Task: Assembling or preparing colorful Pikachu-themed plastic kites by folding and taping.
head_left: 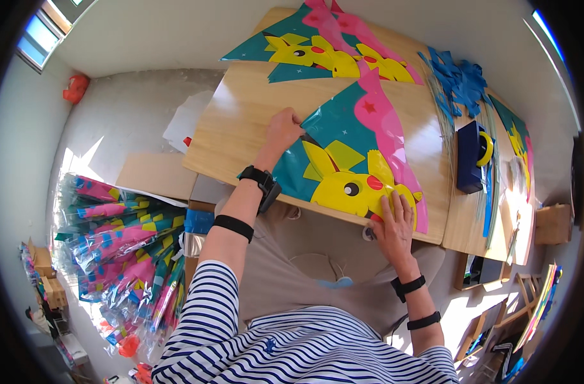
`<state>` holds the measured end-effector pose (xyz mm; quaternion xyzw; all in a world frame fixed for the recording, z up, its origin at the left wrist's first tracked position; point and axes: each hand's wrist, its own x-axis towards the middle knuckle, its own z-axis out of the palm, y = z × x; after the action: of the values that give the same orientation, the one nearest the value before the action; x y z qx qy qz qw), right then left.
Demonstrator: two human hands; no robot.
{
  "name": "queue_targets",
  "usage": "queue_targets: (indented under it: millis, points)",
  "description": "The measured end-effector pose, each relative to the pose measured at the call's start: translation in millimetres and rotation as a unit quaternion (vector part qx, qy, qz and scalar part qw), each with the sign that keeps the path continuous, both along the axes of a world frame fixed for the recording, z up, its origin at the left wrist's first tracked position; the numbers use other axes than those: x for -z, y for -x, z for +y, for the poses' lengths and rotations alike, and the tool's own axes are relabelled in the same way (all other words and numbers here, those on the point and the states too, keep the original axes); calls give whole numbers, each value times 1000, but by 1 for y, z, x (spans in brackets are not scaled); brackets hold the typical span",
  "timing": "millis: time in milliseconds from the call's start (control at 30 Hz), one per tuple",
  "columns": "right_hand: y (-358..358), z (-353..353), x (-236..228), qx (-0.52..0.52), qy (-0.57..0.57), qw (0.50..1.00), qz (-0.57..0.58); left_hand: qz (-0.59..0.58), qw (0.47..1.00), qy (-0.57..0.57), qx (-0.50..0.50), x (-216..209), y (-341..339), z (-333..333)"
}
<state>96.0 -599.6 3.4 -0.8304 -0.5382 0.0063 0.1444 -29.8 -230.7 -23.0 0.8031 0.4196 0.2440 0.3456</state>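
Note:
A triangular printed kite sail point(352, 163) in teal and pink, with a big yellow cartoon animal, lies at the front edge of the wooden table. My left hand point(284, 132) has its fingers closed at the sail's left edge, seemingly pinching it; the fingertips are partly hidden. On the lower right part of the sail, my right hand point(394, 225) rests with fingers stretched out, over the yellow figure and beside the pink border. Behind it, more sails of the same print point(304, 48) lie overlapping at the table's far edge.
Blue strips point(458, 80) and thin rods point(447, 128) lie on the right, near a dark blue tape dispenser point(469, 160) with a yellow roll. Bundled kites in clear plastic point(125, 237) crowd the floor at left, beside a cardboard box point(157, 176). A wooden stool point(480, 329) stands low right.

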Motion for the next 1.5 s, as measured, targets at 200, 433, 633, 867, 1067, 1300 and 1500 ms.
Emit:
queue_targets:
  millis: [200,433,633,867,1067,1300,1500]
  points:
    - [2,1,-5,1,10,1000,-3,-74,967,230,81,-9,-2,27]
    - [2,-5,-2,4,3,1000,12,-46,979,168,108,-16,0,28]
    - [-3,-2,-6,0,2,1000,21,-84,975,178,101,-35,-1,19]
    - [-13,-10,-4,8,14,1000,6,13,995,49,85,-27,-7,14]
    - [0,-13,-7,11,28,999,17,101,977,-176,66,-5,-13,67]
    - [-1,-19,-24,15,70,997,36,216,957,-183,64,-8,-76,119]
    - [1,-27,-24,38,90,993,62,221,946,-228,59,0,-106,141]
